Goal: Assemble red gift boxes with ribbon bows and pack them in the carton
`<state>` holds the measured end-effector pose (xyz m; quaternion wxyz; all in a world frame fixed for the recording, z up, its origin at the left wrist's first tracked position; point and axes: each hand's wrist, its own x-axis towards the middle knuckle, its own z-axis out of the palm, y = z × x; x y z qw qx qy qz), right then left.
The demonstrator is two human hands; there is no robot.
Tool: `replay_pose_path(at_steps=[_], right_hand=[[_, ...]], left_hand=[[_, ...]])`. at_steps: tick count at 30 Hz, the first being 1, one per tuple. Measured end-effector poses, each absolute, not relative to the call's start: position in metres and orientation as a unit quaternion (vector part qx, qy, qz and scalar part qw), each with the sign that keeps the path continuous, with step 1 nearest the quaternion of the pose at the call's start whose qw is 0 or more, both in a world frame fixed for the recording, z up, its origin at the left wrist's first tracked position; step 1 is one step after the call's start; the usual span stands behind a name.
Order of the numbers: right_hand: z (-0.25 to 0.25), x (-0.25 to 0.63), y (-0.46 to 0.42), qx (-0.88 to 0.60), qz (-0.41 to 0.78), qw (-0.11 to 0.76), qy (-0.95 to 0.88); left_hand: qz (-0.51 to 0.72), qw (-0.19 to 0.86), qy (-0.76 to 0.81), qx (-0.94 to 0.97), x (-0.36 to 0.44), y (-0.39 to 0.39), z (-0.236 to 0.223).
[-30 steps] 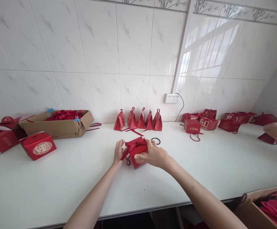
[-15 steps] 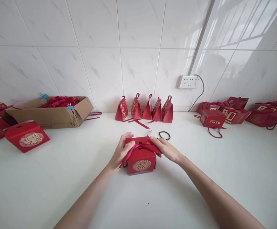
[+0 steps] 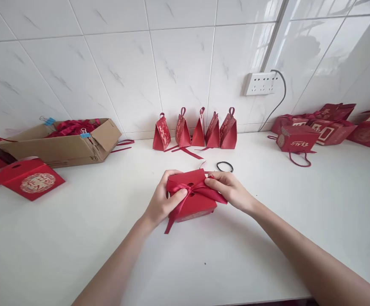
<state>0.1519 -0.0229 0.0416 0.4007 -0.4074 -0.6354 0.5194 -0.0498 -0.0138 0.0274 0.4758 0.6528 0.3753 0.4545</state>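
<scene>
A small red gift box (image 3: 200, 207) is between my two hands, tilted so its top faces me. A dark red satin ribbon (image 3: 215, 196) crosses its top and gathers at a knot near two dark holes. My left hand (image 3: 167, 197) wraps the box's left side, thumb pressed on the ribbon by the knot, its fingers partly hidden behind the box. One ribbon tail hangs below that thumb. My right hand (image 3: 227, 187) pinches the ribbon at the right side of the top between thumb and fingers.
Behind the box lies a black elastic loop (image 3: 225, 166). Several small red triangular boxes (image 3: 198, 136) stand along the wall. Left are a cardboard box (image 3: 54, 151) of ribbons and a red box (image 3: 33, 180). More red boxes (image 3: 299, 140) sit right, below a power strip (image 3: 261, 83).
The gift box has tipped, so its top shows more and its front less. My right hand has shifted its hold on the ribbon. The camera view has tilted down.
</scene>
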Motion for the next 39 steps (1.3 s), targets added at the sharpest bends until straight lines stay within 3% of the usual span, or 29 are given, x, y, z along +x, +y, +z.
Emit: replay_pose_path(at_steps=[5,10,17,22,39], right_hand=[[0.037,0.149,-0.026,-0.383,0.449,0.445,-0.674],[0.029,0.149,-0.020,-0.407,0.355,0.420,-0.729],[0.023,0.146,-0.015,-0.453,0.365,0.435,-0.687],[0.024,0.143,-0.017,-0.454,0.344,0.437,-0.696],[0.026,0.144,-0.019,-0.452,0.338,0.502,-0.656]], left_hand=[[0.496,0.332,0.340,0.727,-0.052,-0.015,0.026],[0.470,0.146,0.364,0.791,-0.057,-0.003,0.017],[0.571,0.254,0.432,0.650,-0.048,0.001,0.006],[0.546,0.310,0.424,0.652,-0.048,-0.004,0.014],[0.561,0.037,0.426,0.709,-0.046,-0.003,0.011]])
